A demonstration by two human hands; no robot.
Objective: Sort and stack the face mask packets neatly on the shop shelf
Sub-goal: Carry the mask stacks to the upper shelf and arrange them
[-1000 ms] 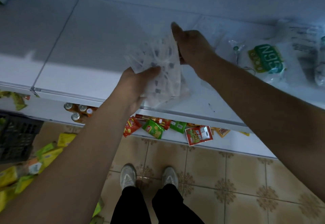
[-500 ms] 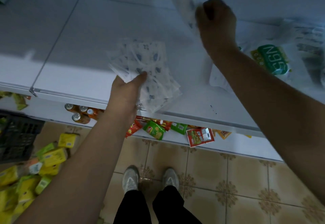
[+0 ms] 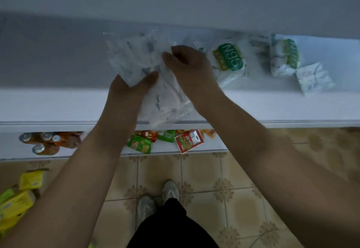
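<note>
Several clear face mask packets [image 3: 136, 58], fanned, blurred, over the white shelf [image 3: 48, 103]; count unreadable. Left hand [image 3: 129, 89] grips them, thumb on top. Right hand [image 3: 190, 66] pinches their right edge, fingertips hidden. N95 pack [image 3: 229, 57] beside.

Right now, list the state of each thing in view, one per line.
Left hand: grips the fanned mask packets, thumb on top.
Right hand: fingers curled, pinching the packets.
Mask packets: fanned out, held above the shelf.
N95 pack: lying flat on the shelf.
Small packets: loose on the shelf, unstacked.
Bottles: lying on the lower shelf.
</note>
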